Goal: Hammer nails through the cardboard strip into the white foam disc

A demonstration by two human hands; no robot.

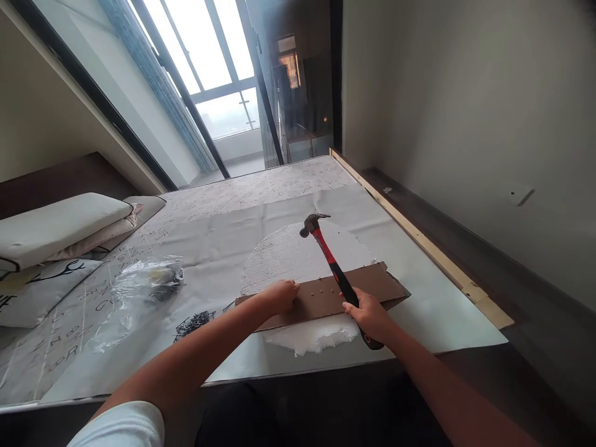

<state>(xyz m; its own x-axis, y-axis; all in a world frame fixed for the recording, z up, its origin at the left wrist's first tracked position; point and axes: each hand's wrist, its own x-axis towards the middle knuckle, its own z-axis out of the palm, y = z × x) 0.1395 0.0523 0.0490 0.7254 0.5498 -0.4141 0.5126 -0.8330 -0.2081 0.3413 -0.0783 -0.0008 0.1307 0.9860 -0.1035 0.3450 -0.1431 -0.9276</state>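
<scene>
My right hand [370, 316] is wrapped round the black and red handle of a claw hammer [328, 251], held tilted with its head up and away from me. A brown cardboard strip [358, 282] lies below the hammer, with several small pale dots in a row on its face. My left hand [280, 296] rests at the strip's left part, fingers closed in a pinch; whatever they hold is too small to make out. Under the strip is a rounded white foam sheet [279, 254], with a ragged near edge. Left of the strip lies a pile of dark nails [195, 323].
A pale sheet [218, 233] covers part of a patterned bed surface [279, 183]. A clear plastic bag [149, 279] with dark contents lies at left, near pillows [65, 223]. A wooden rail [410, 233] runs along the right edge, beside the wall.
</scene>
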